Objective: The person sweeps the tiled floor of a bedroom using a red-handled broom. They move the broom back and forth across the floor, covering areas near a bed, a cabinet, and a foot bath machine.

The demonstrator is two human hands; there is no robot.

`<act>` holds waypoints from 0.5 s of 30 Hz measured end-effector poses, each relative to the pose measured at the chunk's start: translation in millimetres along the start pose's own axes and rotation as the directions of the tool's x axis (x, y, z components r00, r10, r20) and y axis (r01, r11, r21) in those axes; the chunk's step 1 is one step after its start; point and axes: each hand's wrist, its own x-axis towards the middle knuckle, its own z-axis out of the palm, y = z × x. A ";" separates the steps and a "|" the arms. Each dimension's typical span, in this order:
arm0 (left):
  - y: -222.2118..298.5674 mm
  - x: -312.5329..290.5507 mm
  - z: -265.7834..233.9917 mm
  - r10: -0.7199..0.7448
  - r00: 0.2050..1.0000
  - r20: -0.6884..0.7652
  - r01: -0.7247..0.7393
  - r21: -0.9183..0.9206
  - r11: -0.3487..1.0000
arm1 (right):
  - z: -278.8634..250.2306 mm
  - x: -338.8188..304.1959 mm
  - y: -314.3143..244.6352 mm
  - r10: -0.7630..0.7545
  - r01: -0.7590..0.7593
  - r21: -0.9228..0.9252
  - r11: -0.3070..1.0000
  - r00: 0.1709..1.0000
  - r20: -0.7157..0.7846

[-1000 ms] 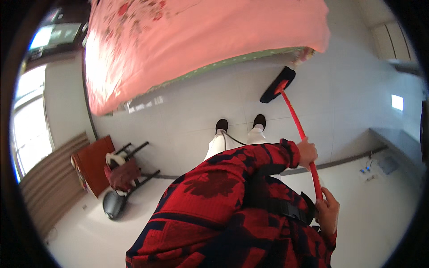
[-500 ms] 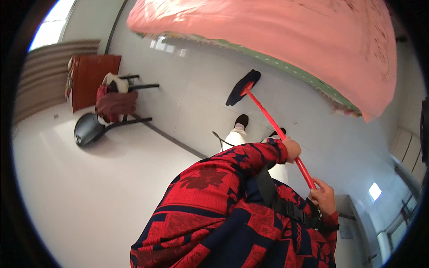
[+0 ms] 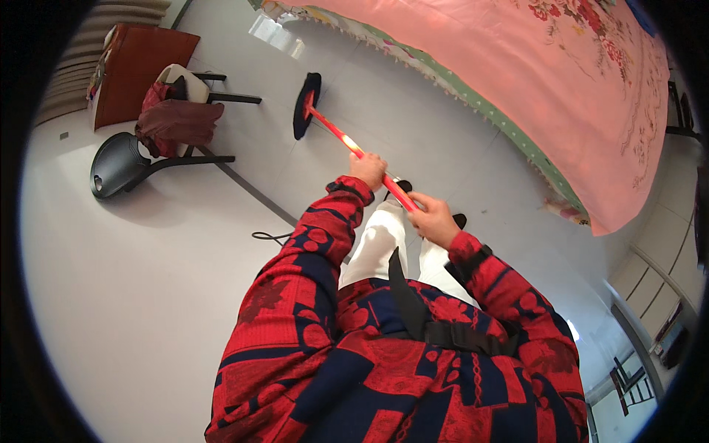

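A mop with a red pole and a dark, flat, oblong head (image 3: 306,105) slants away from me, its head on the pale tiled floor. Around the middle of the pole my left hand (image 3: 368,170) is wrapped. My right hand (image 3: 433,218) grips the pole's near end, with the thumb lying along it. Both sleeves are red and navy patterned. My feet in dark shoes stand below the hands, and the near shoe (image 3: 399,188) is partly covered by the pole.
A bed with a pink flowered cover (image 3: 517,96) and a green trim fills the upper right. To the left, a black chair (image 3: 122,164) holds heaped clothes (image 3: 177,122), beside a reddish-brown cabinet (image 3: 144,70). A thin dark cord loop (image 3: 269,236) shows left of my legs.
The mop head has moved left and farther from me. Both hands have swung forward and left with the pole, the right one from near my waist.
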 end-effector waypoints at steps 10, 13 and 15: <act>62.1 12.8 6.2 -0.189 0.982 -0.028 0.183 -0.142 0.973 | -23.0 -6.3 4.2 0.156 -0.153 0.031 0.988 0.983 -0.102; 117.7 20.9 15.0 -0.122 0.991 0.062 0.130 -0.149 0.980 | -59.2 -61.0 7.4 0.213 -0.216 -0.003 0.976 0.966 -0.144; 162.5 23.3 22.5 -0.048 0.992 0.115 0.068 -0.180 0.981 | -86.5 -106.2 13.3 0.346 -0.330 0.118 0.936 0.924 -0.163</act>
